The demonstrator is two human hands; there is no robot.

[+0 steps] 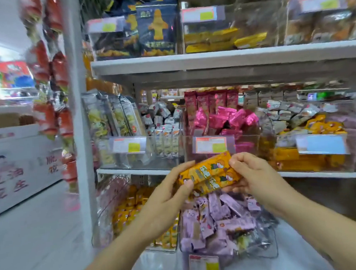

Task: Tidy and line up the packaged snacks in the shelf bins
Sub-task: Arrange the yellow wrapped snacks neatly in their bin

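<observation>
Orange snack packets (209,173), two slim, glossy foil bars stacked flat, sit between our hands just in front of the middle shelf. Our left hand (171,189) pinches one end and our right hand (249,172) curls round the other. The wrappers look slick, so a loose grip could drop one into the clear bin (259,252) of crinkly purple packets (216,213) below, mixing flavours.

A single head-worn wide-angle camera faced forward and slightly downward, close to the shelves (220,60), with bins (189,152) filling the frame.
</observation>
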